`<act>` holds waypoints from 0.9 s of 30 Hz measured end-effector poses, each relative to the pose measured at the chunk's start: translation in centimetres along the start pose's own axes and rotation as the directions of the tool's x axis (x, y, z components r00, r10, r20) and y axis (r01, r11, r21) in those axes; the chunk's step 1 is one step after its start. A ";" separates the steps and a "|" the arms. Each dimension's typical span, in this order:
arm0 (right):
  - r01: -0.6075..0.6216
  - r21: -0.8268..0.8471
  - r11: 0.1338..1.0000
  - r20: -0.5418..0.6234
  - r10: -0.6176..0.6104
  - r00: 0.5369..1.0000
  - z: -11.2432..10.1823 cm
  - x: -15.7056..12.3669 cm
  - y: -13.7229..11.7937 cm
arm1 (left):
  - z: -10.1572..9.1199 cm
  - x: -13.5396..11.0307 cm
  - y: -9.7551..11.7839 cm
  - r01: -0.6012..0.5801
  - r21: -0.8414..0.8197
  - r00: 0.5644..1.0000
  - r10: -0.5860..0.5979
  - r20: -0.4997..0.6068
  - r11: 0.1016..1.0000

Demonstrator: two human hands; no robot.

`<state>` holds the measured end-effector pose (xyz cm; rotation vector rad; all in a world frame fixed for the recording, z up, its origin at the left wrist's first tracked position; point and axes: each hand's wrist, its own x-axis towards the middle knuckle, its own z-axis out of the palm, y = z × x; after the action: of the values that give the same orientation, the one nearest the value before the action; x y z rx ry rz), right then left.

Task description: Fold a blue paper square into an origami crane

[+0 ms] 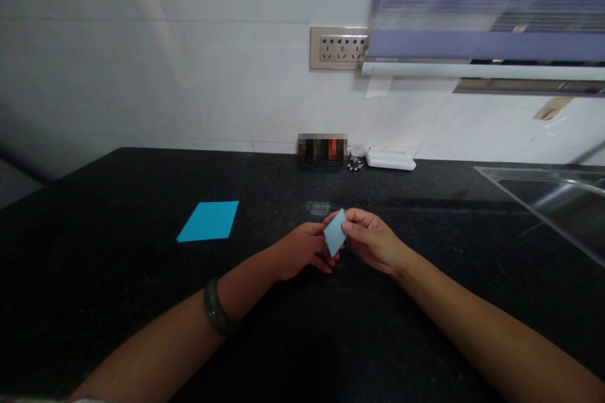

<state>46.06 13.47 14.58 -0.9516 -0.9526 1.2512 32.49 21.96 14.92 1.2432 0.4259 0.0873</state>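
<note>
A small piece of light blue folded paper [334, 234], diamond-shaped from this angle, is held up just above the dark countertop. My right hand [375, 240] pinches its right edge, with the thumb on the near face and the fingers behind. From the other side my left hand [300, 250] grips the paper's left edge; some of its fingertips are hidden behind the paper, and the lower fingers curl loosely beneath. A bracelet [217, 308] circles my left wrist. Further left, a flat sheet of brighter blue paper [208, 221] lies on the countertop [118, 277].
Against the tiled wall stand a blurred-out dark and red item [322, 147], a small beaded loop [354, 164] and a white long object [390, 159]. A metal sink [562, 198] is set in at the right. Above are a wall socket [339, 48] and a purple hanging cover [486, 6].
</note>
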 end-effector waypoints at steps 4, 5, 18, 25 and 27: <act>0.000 -0.090 0.996 -0.083 -0.007 0.997 -0.9 0.4 -0.4 | -0.8 0.8 -0.3 -0.133 0.016 0.949 0.132 -0.285 0.991; 0.004 -0.149 0.989 -0.105 -0.020 0.994 -1.1 0.5 -0.4 | -0.9 0.8 -0.3 -0.178 -0.009 0.936 0.167 -0.311 0.984; -0.059 -0.408 0.911 -0.267 -0.057 0.962 0.0 0.6 0.3 | -0.8 0.4 0.0 -0.217 0.022 0.918 0.211 -0.337 0.976; -0.075 -0.393 0.916 -0.378 -0.086 0.922 0.1 0.6 0.7 | -0.9 0.5 0.1 -0.233 0.028 0.915 0.228 -0.332 0.972; -0.075 -0.385 0.920 -0.375 -0.081 0.924 0.2 0.5 0.7 | -0.8 0.5 0.1 -0.228 0.034 0.918 0.226 -0.326 0.973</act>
<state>45.64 14.03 13.98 -1.4520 -0.9015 0.8311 32.68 22.87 14.71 1.2733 0.5672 0.5003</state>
